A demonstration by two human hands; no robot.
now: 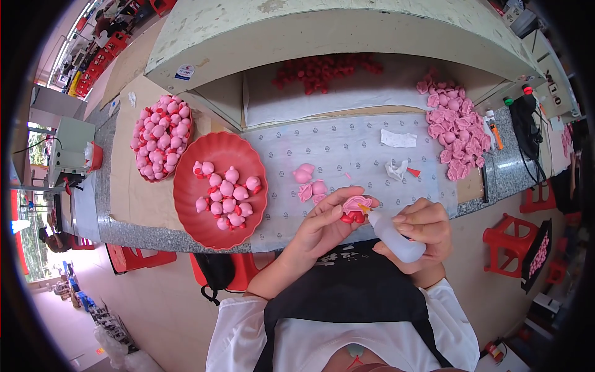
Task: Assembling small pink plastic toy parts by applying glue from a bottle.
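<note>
Left hand [319,226] pinches pink figure [356,208] (glossy, perhaps plastic) — rounded.

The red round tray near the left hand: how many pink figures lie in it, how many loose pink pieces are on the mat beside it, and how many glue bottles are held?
Pink figures in the red round tray: 11
Loose pink pieces on the mat: 3
Glue bottle: 1
Total: 15

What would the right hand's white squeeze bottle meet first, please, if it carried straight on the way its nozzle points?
Most likely the small pink and red toy piece pinched in the left hand; the nozzle of the bottle in the right hand looks about touching it.
</note>
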